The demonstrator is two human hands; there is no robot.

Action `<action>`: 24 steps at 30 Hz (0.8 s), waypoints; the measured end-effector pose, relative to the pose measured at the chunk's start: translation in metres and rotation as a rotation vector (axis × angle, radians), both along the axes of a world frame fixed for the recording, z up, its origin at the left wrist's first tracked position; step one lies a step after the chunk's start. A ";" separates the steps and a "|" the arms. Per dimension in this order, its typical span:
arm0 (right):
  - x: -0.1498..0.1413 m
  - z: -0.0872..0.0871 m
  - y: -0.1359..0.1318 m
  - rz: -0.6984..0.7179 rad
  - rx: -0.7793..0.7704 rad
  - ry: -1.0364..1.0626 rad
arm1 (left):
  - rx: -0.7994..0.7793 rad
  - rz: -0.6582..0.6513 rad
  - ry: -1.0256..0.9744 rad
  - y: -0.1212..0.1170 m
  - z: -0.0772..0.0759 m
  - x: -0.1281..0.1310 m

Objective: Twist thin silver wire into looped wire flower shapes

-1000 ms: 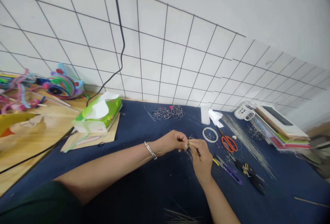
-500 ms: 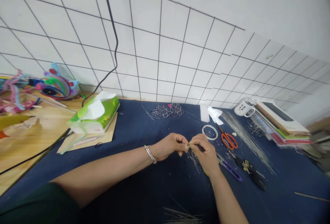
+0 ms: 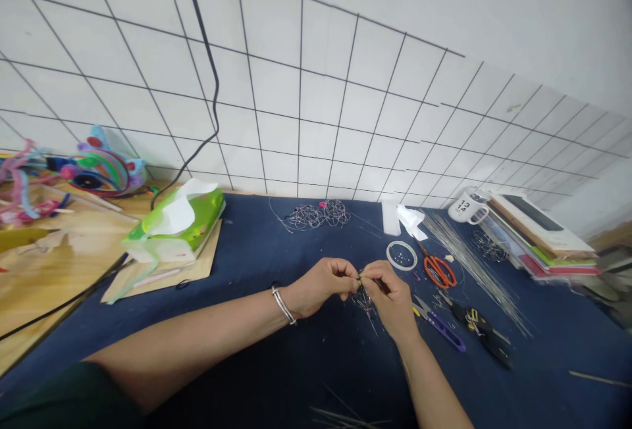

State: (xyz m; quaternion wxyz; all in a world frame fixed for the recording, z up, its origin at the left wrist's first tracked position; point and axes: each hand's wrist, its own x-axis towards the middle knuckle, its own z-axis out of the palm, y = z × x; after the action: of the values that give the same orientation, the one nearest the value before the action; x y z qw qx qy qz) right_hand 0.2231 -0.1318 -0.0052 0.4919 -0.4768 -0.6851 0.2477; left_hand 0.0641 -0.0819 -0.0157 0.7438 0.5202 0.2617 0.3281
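My left hand [image 3: 328, 287] and my right hand [image 3: 391, 297] meet fingertip to fingertip over the dark blue cloth. Both pinch a small piece made of thin twisted wire [image 3: 364, 301]. Loose wire ends and tiny pinkish bits hang from it below my fingers. The exact spot being gripped is mostly hidden by the fingertips. Close to my right hand lie purple-handled thread snips [image 3: 444, 331] and a round white dish [image 3: 401, 256] with small beads in it. A silver bangle [image 3: 283, 305] circles my left wrist.
Orange-handled scissors [image 3: 439, 271], black pliers [image 3: 486, 337] and a bundle of straight wires [image 3: 474, 264] lie right. Coiled wire [image 3: 318, 214] sits behind. At right back stand a mug [image 3: 468, 208] and stacked books [image 3: 538, 238]. A green tissue pack [image 3: 197, 218] is at left.
The view has shifted slightly. My hands keep their pinch on the wire piece, with a small change in wrist and finger angle.
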 end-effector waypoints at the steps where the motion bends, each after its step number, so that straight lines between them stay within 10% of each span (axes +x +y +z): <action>1: 0.000 0.000 0.000 -0.004 0.000 -0.001 | 0.012 0.016 0.009 0.000 0.000 0.000; 14: -0.007 0.001 -0.003 -0.118 0.030 -0.074 | 0.120 0.121 0.103 0.000 0.001 0.002; 24: -0.010 -0.001 -0.005 -0.174 0.264 -0.393 | 0.663 0.262 0.346 -0.003 0.006 -0.002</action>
State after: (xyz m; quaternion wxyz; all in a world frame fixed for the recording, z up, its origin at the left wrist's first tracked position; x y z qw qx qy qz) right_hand 0.2135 -0.1365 -0.0067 0.4266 -0.5044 -0.7506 0.0151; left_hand 0.0623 -0.0845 -0.0093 0.4323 0.7420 0.3270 0.3944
